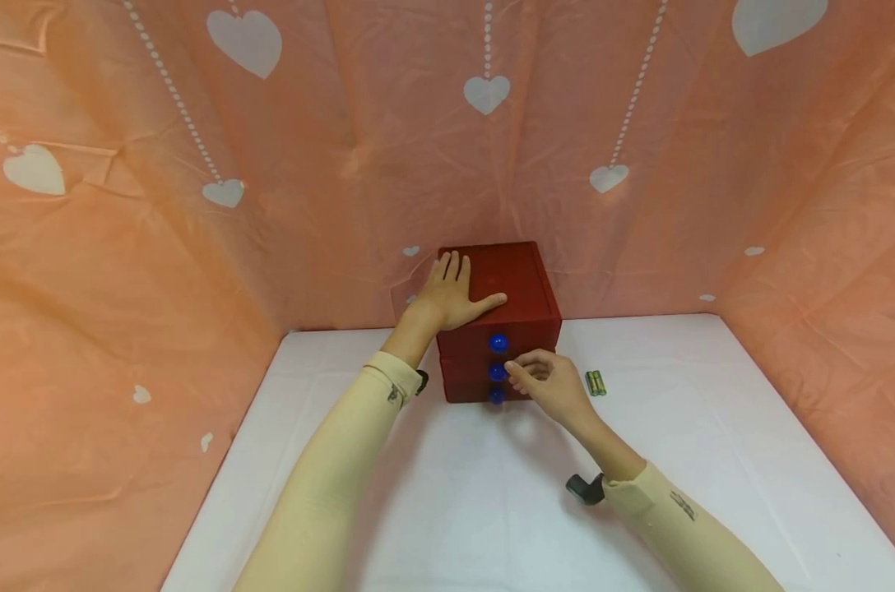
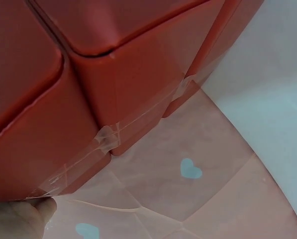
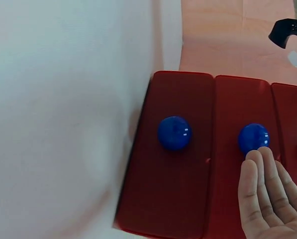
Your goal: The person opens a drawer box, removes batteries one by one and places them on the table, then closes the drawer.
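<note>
A red three-drawer box (image 1: 517,279) with round blue knobs stands at the back of the white table. My left hand (image 1: 450,300) rests on its top, fingers spread and thumb out to the right. The left wrist view shows the box's side with clear tape (image 2: 107,138) across it. My right hand (image 1: 554,385) is in front of the drawers, beside the middle knob (image 1: 497,372). In the right wrist view its loosely bent fingers (image 3: 270,186) reach the edge of the middle knob; whether they touch it I cannot tell. The bottom knob (image 3: 174,133) is free of the hand.
Two green batteries (image 1: 595,383) lie side by side on the white tabletop (image 1: 477,510), right of the box. Orange sheeting (image 1: 388,164) with white hearts hangs behind the box and along both sides.
</note>
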